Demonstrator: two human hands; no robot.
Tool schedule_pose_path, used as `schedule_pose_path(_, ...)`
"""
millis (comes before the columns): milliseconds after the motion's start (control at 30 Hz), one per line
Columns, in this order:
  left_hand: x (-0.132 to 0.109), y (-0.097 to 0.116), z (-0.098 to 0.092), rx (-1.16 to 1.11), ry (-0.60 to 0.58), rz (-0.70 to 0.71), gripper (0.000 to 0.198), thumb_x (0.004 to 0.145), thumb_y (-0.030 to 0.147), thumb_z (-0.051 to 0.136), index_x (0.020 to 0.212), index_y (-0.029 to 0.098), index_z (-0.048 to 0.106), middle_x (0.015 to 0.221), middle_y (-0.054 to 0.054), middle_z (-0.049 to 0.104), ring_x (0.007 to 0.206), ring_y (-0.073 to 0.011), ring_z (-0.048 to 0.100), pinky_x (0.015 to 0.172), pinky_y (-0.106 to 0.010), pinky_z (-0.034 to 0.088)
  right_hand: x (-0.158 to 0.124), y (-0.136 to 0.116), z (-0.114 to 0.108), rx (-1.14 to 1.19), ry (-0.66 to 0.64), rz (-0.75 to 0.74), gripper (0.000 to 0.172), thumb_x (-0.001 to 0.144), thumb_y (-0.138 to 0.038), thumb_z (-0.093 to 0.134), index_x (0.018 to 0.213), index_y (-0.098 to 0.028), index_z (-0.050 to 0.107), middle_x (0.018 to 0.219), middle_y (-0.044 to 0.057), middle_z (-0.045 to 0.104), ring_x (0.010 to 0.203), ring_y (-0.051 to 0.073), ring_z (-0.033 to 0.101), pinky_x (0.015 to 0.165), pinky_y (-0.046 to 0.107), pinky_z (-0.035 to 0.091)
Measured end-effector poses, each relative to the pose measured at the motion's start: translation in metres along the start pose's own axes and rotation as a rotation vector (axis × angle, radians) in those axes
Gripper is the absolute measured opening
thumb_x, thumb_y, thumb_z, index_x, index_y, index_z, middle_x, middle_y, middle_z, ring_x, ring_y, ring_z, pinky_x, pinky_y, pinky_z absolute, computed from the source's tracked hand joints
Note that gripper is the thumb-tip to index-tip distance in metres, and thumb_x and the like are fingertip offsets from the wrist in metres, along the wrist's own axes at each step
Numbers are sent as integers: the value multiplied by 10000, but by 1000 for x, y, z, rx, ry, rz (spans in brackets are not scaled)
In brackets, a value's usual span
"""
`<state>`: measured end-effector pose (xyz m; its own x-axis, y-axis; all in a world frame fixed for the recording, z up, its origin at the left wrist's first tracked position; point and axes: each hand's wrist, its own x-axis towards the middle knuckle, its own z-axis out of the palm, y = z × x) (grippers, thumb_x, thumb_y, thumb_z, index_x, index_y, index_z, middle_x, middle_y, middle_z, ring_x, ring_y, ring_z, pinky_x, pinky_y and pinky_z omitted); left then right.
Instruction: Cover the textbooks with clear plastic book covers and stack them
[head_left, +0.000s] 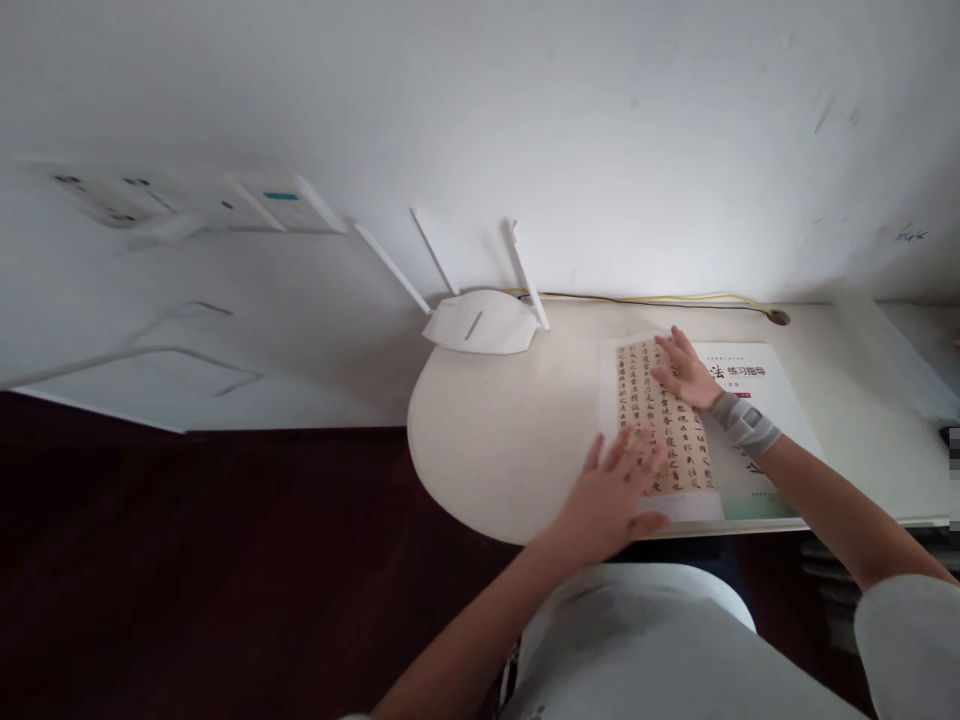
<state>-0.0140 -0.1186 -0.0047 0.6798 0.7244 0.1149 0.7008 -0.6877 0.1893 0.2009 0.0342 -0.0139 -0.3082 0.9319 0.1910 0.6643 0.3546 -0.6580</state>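
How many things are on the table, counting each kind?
Calligraphy sheet, under the left hand and right hand: 1
Practice book beneath it: 1
White router: 1
Router antennas: 3
Cables along the wall: 2, yellow and black
Total: 8

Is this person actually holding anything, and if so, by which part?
Nothing is gripped. Both hands lie flat on the calligraphy sheet: the left hand presses its near lower edge, the right hand its upper part.

booklet cover (750, 375) headed "练习指导", calligraphy sheet (664, 420) columns perhaps too blurred to read
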Motion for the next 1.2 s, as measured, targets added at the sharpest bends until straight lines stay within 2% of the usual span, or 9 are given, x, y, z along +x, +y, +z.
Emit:
schedule_pose_path(133, -12, -61, -2, -1, 71, -401, 678, 914, 542, 220, 1461, 162, 93, 1514, -171, 147, 1392, -318, 93, 1076, -536, 201, -67, -25, 1, -94, -76, -129, 701, 821, -528, 502, 1417, -203, 330, 1538, 69, 29, 1399, 303, 2, 1100, 547, 193)
schedule_pose_path(200, -17, -81, 3, 1, 43, -479, 671, 922, 518, 221, 1454, 124, 111, 1502, -203, 165, 1386, -324, 127, 1072, -532, 216, -97, -32, 6, -145, -71, -140, 695, 817, -476, 533, 1426, -227, 309, 1538, 50, -11, 1396, 309, -22, 1089, 558, 224)
schedule_pose_path(300, -21, -92, 11, 24, 11, -484, 668, 924, 492, 244, 1444, 85, 141, 1491, -212, 200, 1383, -321, 143, 1089, -513, 196, -119, -36, 16, -226, -28, -136, 716, 805, -408, 564, 1438, -239, 275, 1537, 45, -41, 1393, 318, -34, 1076, 554, 262)
schedule_pose_path(567, -25, -93, 15, -27, 42, -488, 648, 933, 472, 214, 1445, 91, 106, 1499, -189, 195, 1387, -283, 141, 1106, -468, 187, -110, -51, 32, -412, -49, -69, 604, 813, -378, 544, 1362, -170, 407, 1520, 135, 120, 1390, 332, 71, 1060, 542, 281)
schedule_pose_path(800, -23, -91, 16, 19, 31, -472, 666, 919, 496, 245, 1430, 74, 175, 1487, -210, 215, 1383, -307, 154, 1100, -491, 178, -105, -54, 37, -410, -28, -43, 613, 821, -380, 519, 1390, -212, 360, 1520, 121, 127, 1393, 317, 60, 1056, 561, 268)
schedule_pose_path(967, -25, -91, 10, -7, 21, -472, 660, 916, 494, 249, 1444, 119, 124, 1504, -185, 183, 1385, -292, 157, 1097, -481, 186, -96, -47, 37, -390, -17, 24, 659, 823, -382, 514, 1422, -214, 297, 1522, 127, 110, 1392, 323, 59, 1049, 585, 252)
schedule_pose_path(1067, -28, -92, 8, -10, 16, -484, 676, 909, 507, 266, 1449, 133, 106, 1505, -186, 175, 1385, -308, 148, 1093, -506, 170, -90, -44, 37, -356, -20, -6, 679, 824, -390, 523, 1434, -228, 272, 1528, 112, 86, 1392, 328, 38, 1044, 583, 268)
schedule_pose_path(1200, -30, -93, 11, -17, 14, -484, 678, 913, 505, 264, 1453, 136, 87, 1505, -191, 170, 1386, -309, 142, 1089, -518, 167, -88, -52, 44, -360, -73, -21, 653, 851, -437, 489, 1430, -214, 287, 1521, 123, 120, 1394, 305, 60, 1064, 547, 259)
